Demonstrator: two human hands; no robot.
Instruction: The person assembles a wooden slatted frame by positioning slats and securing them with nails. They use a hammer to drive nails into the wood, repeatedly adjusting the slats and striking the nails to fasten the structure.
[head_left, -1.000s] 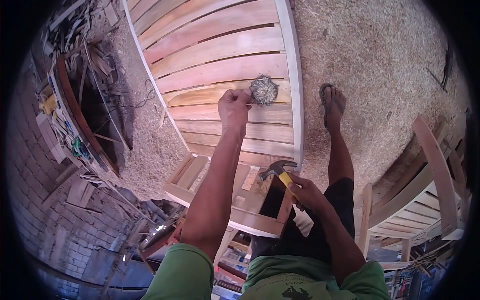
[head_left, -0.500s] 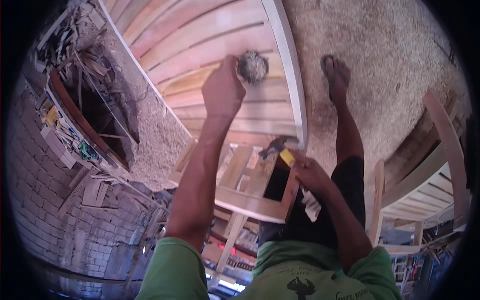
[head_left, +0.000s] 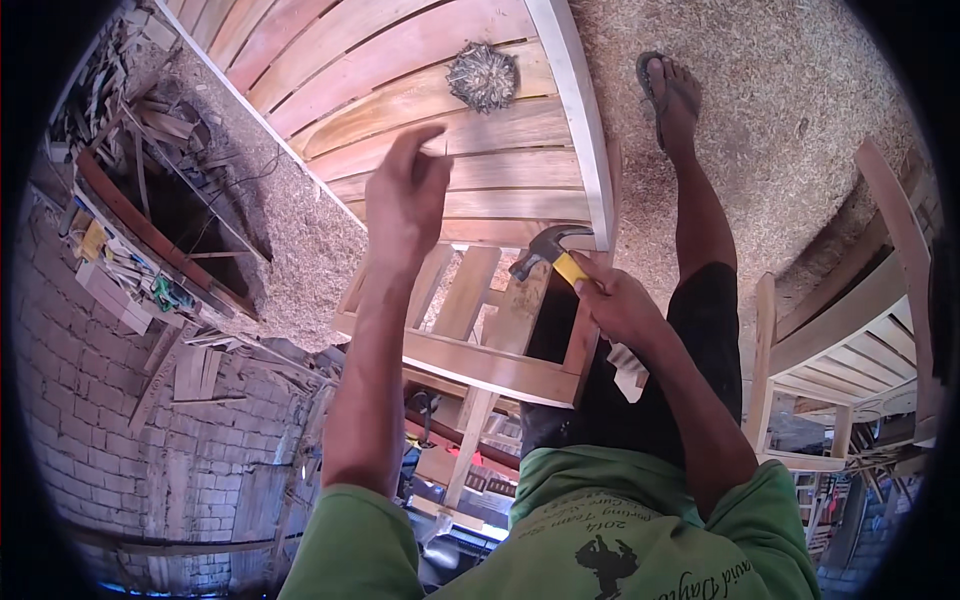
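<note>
So the big change here: the left hand [head_left: 408,200] has come off the spiky grey cluster [head_left: 483,77] (bunch of nails, I'd guess, but don't quote me on it). The cluster is on the slatted bench [head_left: 400,60], beyond the left fingertips and a bit to their right, with bare slats between. My read is that the reaching part is over and the hammer side is ready whenever it's wanted.

Fingers: on the left, index and thumb are curled toward each other with their tips near one another. There might be a thin sliver between them, but it's too small for me to tell if they're pinching something. The right hand [head_left: 622,305] is easier, its fingers are wrapped firmly around the yellow handle of the claw hammer [head_left: 553,247]. The metal head pokes out past those fingers, up and to the left, above the wooden frame [head_left: 480,365] at the near end of the bench.

Compared with a second ago: back then the left fingers were right up against the cluster's left edge, and now they've pulled back toward the body and left. The whole view has shifted too, so the cluster sits higher in the shot, but it looks like it's on the same slats. Right-hand grip looks basically the same.
</note>
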